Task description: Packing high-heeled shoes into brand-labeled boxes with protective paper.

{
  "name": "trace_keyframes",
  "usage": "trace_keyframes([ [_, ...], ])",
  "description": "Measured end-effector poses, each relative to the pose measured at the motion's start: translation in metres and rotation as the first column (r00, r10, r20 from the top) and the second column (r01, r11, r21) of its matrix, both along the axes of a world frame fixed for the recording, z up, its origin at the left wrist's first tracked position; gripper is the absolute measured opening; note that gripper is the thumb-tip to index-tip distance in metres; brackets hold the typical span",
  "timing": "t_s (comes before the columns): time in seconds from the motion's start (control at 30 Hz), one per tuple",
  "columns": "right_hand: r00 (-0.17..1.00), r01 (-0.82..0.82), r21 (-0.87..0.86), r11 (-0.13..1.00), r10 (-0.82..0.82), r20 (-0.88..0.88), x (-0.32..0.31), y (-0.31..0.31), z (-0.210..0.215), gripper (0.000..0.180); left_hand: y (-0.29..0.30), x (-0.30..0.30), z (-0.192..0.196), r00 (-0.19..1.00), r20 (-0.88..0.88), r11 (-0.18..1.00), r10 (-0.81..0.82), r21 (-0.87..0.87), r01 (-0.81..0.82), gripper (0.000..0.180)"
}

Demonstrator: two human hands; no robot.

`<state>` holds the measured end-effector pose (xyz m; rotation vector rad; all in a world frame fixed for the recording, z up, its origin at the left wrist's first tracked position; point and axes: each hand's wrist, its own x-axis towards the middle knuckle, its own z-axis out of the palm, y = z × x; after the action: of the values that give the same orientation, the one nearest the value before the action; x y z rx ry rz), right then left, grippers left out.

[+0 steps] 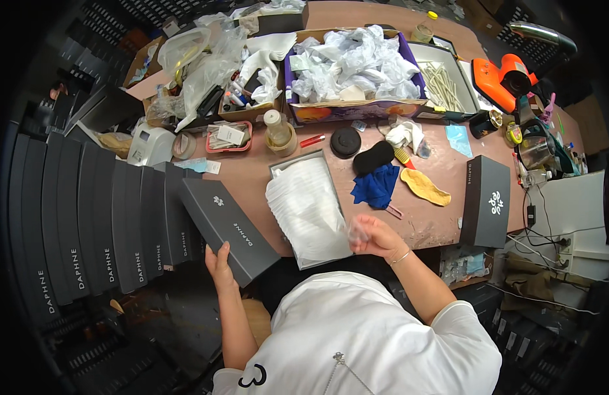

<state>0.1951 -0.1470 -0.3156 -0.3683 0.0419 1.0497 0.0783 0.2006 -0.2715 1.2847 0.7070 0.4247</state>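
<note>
My left hand [221, 266] grips the near edge of a dark grey shoebox lid [229, 227], which tilts at the table's front left. Beside it lies an open grey shoebox [327, 172] lined with white tissue paper [306, 210]; the paper covers whatever is inside. Over the box's near right corner, my right hand [380, 238] has its fingers drawn together around something small and translucent that I cannot make out. Just beyond that hand are a blue cloth [377, 186], a black pad [373, 158] and a yellow cloth [425, 187].
Dark shoeboxes [94, 217] stand in a row at left. Another closed shoebox [485, 201] is at right. Farther back are a carton of crumpled paper [357, 108], a tray of sticks [443, 85], a bottle [277, 128], a black round lid [345, 142] and an orange device [499, 82].
</note>
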Motion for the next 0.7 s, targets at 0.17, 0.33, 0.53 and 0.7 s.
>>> trace_keyframes([
  [0.17, 0.713, -0.19, -0.561, 0.806, 0.506, 0.486, -0.035, 0.033, -0.004, 0.017, -0.001, 0.005, -0.006, 0.999, -0.022, 1.0, -0.024, 0.016, 0.024, 0.032],
  [0.33, 0.011, 0.55, -0.484, 0.681, 0.573, 0.819, -0.046, 0.062, -0.016, 0.017, -0.005, 0.0, -0.008, 0.998, -0.047, 0.999, -0.03, -0.015, 0.029, 0.031],
  [0.53, 0.068, 0.603, -0.534, 0.593, 0.629, 0.775, -0.043, 0.049, 0.012, 0.028, -0.017, -0.003, 0.023, 0.999, 0.042, 0.997, -0.028, 0.067, 0.025, 0.038],
  [0.7, 0.511, 0.613, -0.631, 0.476, 0.371, 0.775, -0.006, 0.003, 0.071, 0.045, -0.041, 0.008, 0.119, 0.941, 0.298, 0.986, -0.159, 0.098, 0.136, 0.062],
])
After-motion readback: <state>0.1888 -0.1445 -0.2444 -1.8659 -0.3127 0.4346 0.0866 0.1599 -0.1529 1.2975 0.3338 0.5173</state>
